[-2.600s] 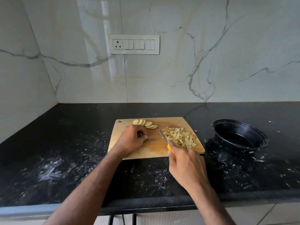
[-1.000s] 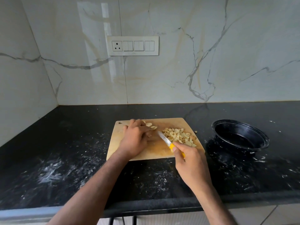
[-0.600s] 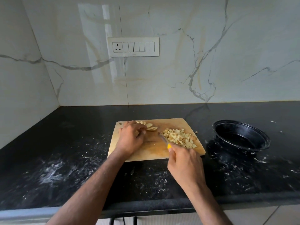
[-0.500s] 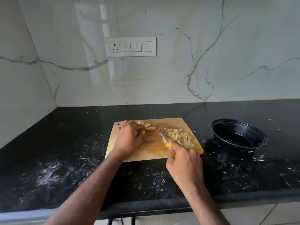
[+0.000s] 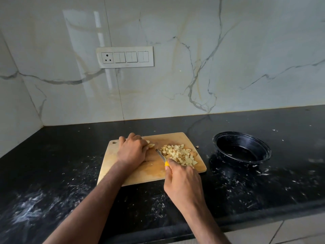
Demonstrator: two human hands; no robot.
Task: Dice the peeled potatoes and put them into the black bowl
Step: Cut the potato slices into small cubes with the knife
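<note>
A wooden cutting board [image 5: 140, 175] lies on the black counter. On its right half sits a heap of diced potato [image 5: 179, 154]. My left hand [image 5: 131, 150] covers the potato slices [image 5: 151, 145] at the board's far left, fingers curled over them; only a few slice edges show. My right hand [image 5: 182, 182] grips a yellow-handled knife [image 5: 162, 158], whose blade points up-left and lies against the left side of the dice heap. The black bowl [image 5: 241, 149] stands to the right of the board, with almost nothing in it.
The black counter [image 5: 52, 182] carries white smears and scraps around the board and bowl. One small potato bit [image 5: 197, 147] lies off the board's right edge. A marble wall with a switch panel [image 5: 125, 57] rises behind. The counter's front edge runs below my arms.
My left hand has moved from the board's middle to the slices at the far left and covers them. The knife stays beside the dice heap with small shifts.
</note>
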